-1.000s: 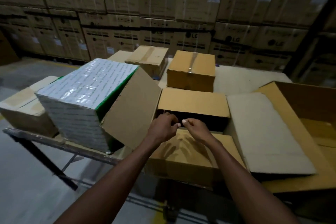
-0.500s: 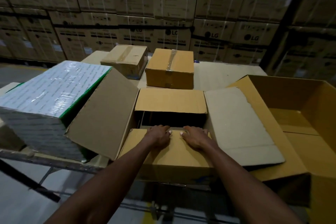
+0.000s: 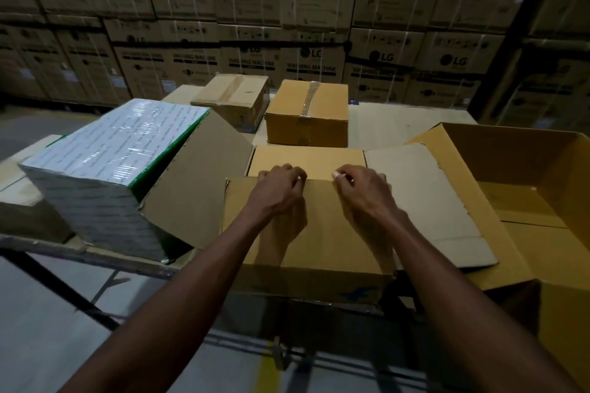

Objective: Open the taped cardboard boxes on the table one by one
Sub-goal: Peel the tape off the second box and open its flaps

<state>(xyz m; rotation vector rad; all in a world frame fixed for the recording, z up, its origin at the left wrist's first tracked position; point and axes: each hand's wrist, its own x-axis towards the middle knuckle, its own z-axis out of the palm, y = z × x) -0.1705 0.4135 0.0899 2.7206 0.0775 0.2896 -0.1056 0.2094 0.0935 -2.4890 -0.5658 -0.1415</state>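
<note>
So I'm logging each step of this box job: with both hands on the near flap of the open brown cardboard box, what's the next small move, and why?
Probably let go of the near flap and reach for the brown cardboard box with clear tape along its top. The left hand and right hand rest at the flap's far edge, the side flaps are spread, and the taped box behind is unopened.

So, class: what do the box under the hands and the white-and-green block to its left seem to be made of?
The box: plain brown corrugated cardboard, matte, with creased, rough-edged flaps. The block: apparently a printed white and green pack sealed in clear plastic film, going by the glossy, wrinkled glare on top; what lies under the film cannot be told.
</note>
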